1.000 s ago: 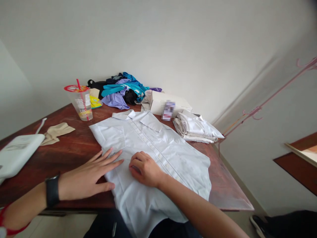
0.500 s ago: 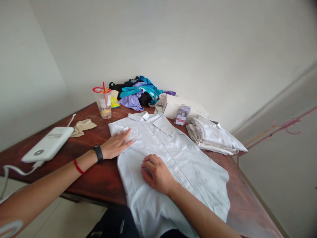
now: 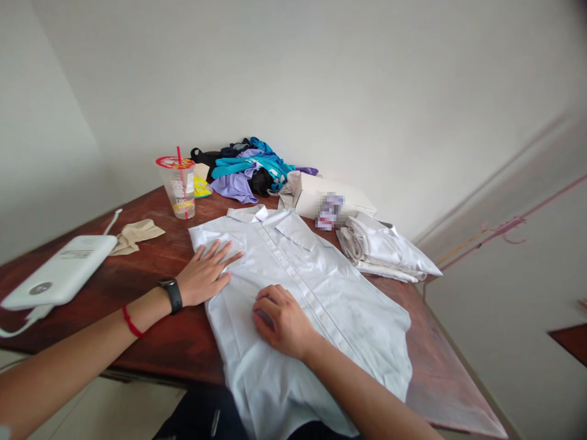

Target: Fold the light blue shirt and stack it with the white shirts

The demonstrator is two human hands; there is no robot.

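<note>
Left hand (image 3: 206, 275) spread near the shirt's (image 3: 293, 269) sleeve, right hand (image 3: 282, 321) loosely curled on its front.

Behind your dark red-brown wooden tabletop (image 3: 165, 263), pale, plain walls (image 3: 293, 79) met in a corner; soft daylight fell unevenly, shadowing the right side. Light floor tiles (image 3: 110, 403) showed below.
</note>
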